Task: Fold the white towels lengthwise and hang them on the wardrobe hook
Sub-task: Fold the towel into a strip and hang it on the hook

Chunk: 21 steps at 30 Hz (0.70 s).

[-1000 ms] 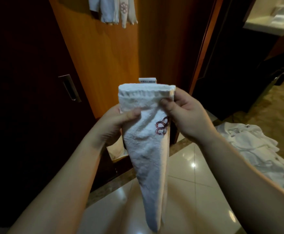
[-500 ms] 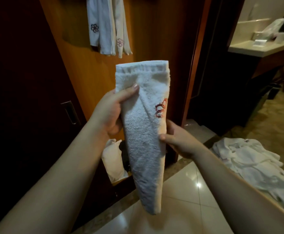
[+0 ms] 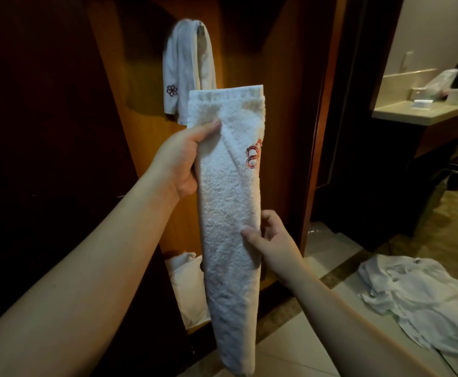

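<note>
Towel [image 3: 229, 202], folded lengthwise, is now lifted higher than a second ago, gripped near its top by the left hand [image 3: 180, 161] and pinched lower by the right hand [image 3: 270, 242], just below the far wardrobe hook [image 3: 201, 28], so hanging appears imminent.

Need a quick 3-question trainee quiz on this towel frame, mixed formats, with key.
1. True or false: the hook is bare.
2. The left hand grips the folded towel: A) near its top B) at its bottom end.
3. Fill in: a heap of white linen lies on the ____.

Key: 1 false, hung towels drape over it. 2 A; the right hand pinches lower down. 3 floor.
</note>
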Each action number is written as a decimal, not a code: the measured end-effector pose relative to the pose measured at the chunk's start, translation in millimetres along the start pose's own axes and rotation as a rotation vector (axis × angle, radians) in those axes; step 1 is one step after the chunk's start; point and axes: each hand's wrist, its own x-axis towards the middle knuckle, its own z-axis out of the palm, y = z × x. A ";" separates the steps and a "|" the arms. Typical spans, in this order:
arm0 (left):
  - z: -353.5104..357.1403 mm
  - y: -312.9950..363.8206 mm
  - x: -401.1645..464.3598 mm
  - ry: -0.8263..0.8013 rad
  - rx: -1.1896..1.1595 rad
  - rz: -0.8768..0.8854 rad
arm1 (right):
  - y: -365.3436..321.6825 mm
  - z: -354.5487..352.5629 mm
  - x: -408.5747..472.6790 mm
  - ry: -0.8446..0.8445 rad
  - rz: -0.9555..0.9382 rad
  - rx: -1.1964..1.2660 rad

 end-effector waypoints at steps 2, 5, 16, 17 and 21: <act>0.8 5.9 0.4 0.001 -0.004 0.004 | -3.9 0.3 1.1 -0.042 0.018 0.045; 0.3 11.2 0.3 -0.018 -0.006 0.003 | -10.6 -3.2 -0.8 -0.075 0.059 0.106; -16.9 18.4 5.0 -0.104 -0.148 -0.005 | -38.0 -11.0 -20.2 -0.205 0.049 -0.119; -17.9 19.1 6.1 -0.123 -0.172 -0.006 | -37.9 -10.0 -20.8 -0.254 0.049 -0.134; -17.3 20.6 7.1 -0.197 -0.237 -0.021 | -38.6 -5.6 -18.5 -0.290 0.069 -0.127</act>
